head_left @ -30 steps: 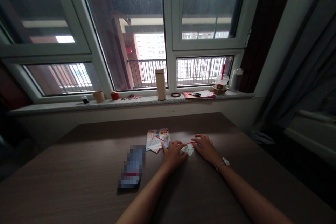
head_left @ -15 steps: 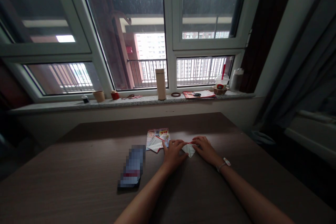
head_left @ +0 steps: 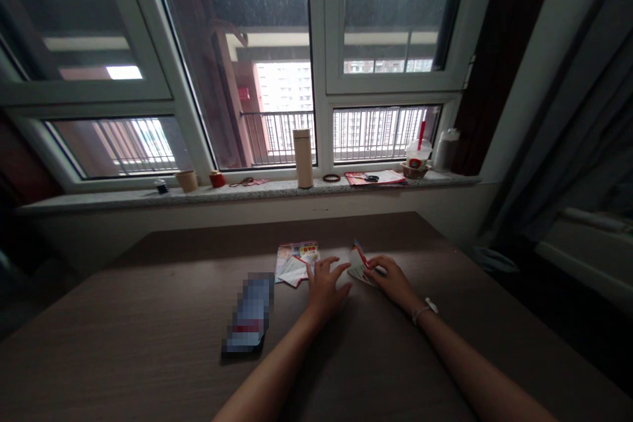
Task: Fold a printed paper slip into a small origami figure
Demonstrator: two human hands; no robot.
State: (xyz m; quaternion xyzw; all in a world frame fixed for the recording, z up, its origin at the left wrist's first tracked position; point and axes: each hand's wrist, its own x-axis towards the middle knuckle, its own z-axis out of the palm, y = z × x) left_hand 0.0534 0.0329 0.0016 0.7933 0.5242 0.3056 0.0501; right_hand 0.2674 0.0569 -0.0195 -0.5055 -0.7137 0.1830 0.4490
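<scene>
My right hand pinches a small folded piece of paper, white with a red edge, just above the brown table. Its fingers hide the paper's right side. To the left, my left hand has its fingers spread and is apart from that paper. Beside its fingertips lies another folded paper, white with a red edge, on top of a colourful printed leaflet. A phone-shaped object, blurred by blocks, rests on the table left of my left forearm.
The brown table reaches toward the window wall. Along the stone sill stand a beige flask, a paper cup, a red spool-like item, scissors on red-and-white papers, and a drink cup with a red straw.
My left hand has let go of the folded paper and its fingers have spread. My right hand has turned the paper, so one point now sticks up toward the window.
</scene>
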